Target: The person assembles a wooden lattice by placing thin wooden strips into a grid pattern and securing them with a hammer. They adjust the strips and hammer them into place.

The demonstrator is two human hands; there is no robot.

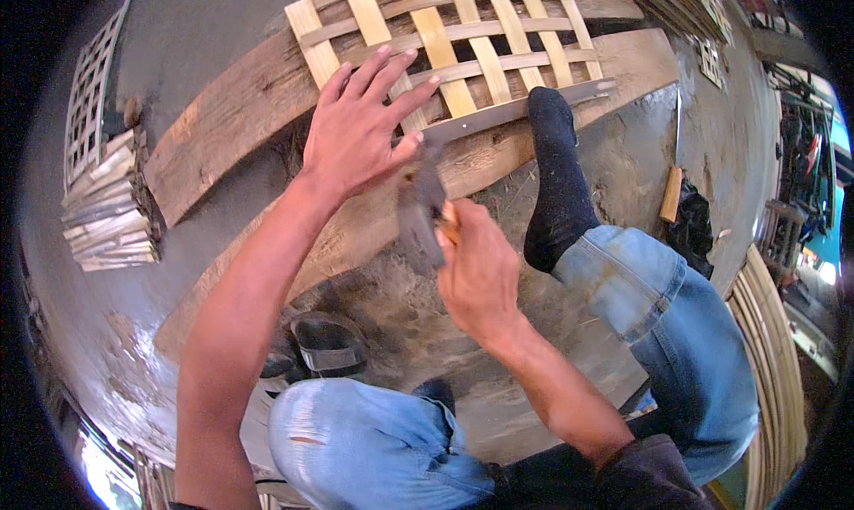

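A woven lattice of flat wooden strips (433, 39) lies across two rough planks. My left hand (360, 123) rests spread on its near left corner, fingers over the strips, the thumb close to the end of a flat grey bar (525, 110). That bar runs along the lattice's near edge. My right hand (480, 265) is wrapped round the orange-brown handle of a hammer (422, 212). Motion blurs its dark metal head, just below my left thumb. My foot in a black sock (559, 172) has its toes against the bar.
The near plank (338, 230) and far plank (231, 110) lie on a grey floor. Bundled strips (111, 208) and another lattice (89, 92) are at the left. A wooden-handled blade (672, 190) lies right, beside a black bag (691, 234). A black sandal (329, 345) sits near my knee.
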